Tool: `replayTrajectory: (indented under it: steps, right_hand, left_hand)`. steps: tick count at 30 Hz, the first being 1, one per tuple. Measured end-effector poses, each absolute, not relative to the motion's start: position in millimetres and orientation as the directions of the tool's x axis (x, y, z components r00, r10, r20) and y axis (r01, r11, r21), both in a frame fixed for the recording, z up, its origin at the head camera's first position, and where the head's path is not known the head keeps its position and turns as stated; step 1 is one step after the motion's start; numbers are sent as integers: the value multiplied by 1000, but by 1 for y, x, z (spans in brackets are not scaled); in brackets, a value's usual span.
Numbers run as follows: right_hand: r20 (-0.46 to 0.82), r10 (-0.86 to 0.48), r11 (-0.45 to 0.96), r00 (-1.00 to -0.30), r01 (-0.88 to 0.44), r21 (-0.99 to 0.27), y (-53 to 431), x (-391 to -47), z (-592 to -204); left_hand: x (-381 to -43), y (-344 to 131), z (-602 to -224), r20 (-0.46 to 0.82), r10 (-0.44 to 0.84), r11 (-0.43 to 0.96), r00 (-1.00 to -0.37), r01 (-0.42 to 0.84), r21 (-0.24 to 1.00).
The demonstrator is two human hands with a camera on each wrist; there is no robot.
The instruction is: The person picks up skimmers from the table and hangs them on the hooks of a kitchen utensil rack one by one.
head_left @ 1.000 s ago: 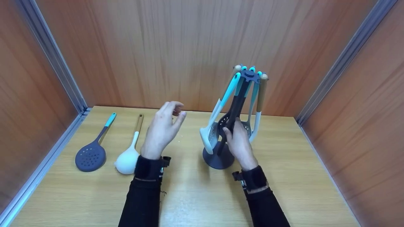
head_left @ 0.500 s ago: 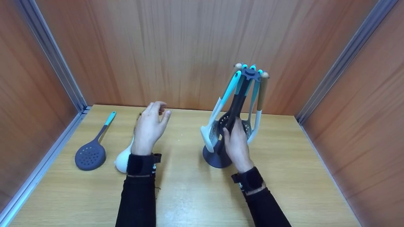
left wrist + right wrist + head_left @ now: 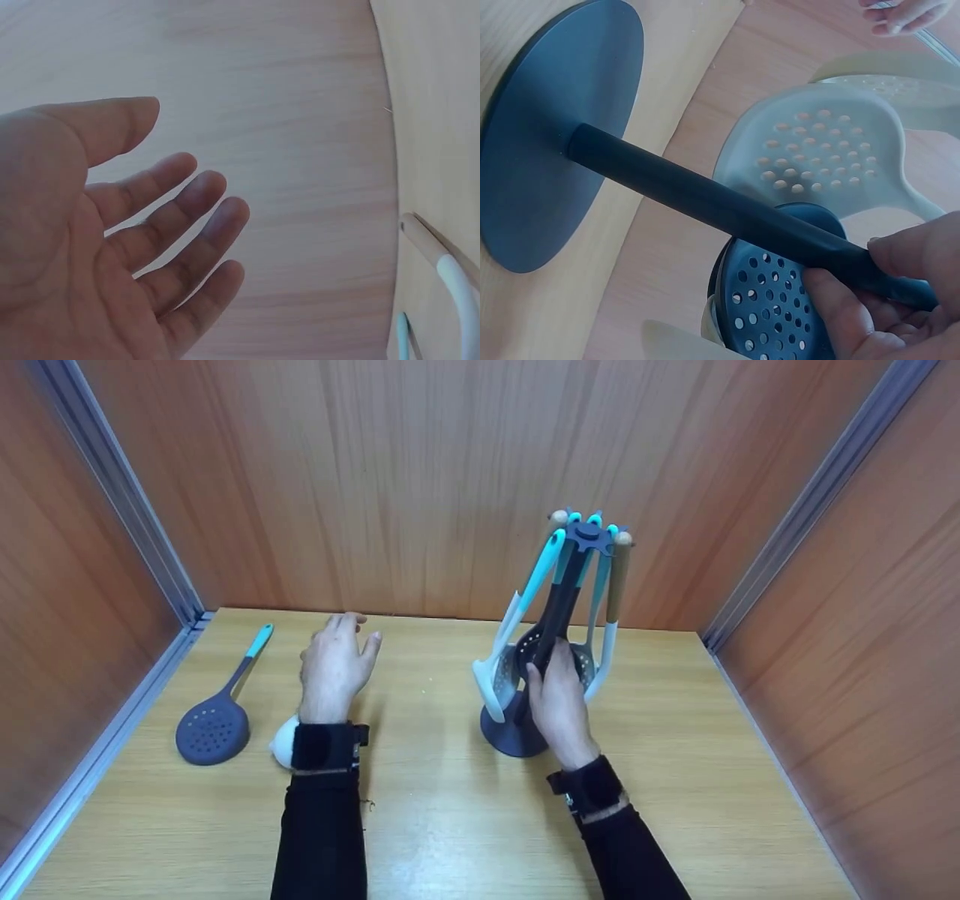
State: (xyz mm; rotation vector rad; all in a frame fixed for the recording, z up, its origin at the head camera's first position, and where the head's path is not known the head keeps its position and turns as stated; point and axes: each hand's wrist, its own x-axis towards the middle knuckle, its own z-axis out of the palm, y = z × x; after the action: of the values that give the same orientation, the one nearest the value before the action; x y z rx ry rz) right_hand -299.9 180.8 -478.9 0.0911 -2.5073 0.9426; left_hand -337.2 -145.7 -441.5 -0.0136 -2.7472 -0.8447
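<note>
My right hand point(image 3: 561, 701) grips the dark post of a utensil stand point(image 3: 682, 184), thumb on one side and fingers on the other. Around that post hang several kitchen utensils, among them a pale slotted utensil point(image 3: 817, 142) and a dark one full of holes point(image 3: 769, 300). Over to the left, my left hand point(image 3: 334, 664) hovers with relaxed fingers and nothing in its palm. Below it lies a white ladle point(image 3: 283, 742) with a wooden handle; hand and wrist hide most of it in the head view, while the left wrist view shows its handle point(image 3: 425, 244).
A dark skimmer point(image 3: 214, 731) with a turquoise handle lies on the table point(image 3: 450, 825) left of the ladle. Wood panels close in the back point(image 3: 420, 487) and both sides, with metal rails point(image 3: 795, 510) at the corners.
My left hand has moved left and now covers the ladle's handle in the head view. My right hand keeps its grip on the stand, which has barely shifted.
</note>
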Motion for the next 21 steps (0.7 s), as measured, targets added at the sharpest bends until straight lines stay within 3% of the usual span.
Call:
replayTrajectory:
  steps: [21]
  right_hand:
    - [394,103,754,-914,-186,-629,177,-298,-477]
  left_hand:
    - [-349,-183,-472,44,-155,823,-987,-104,558]
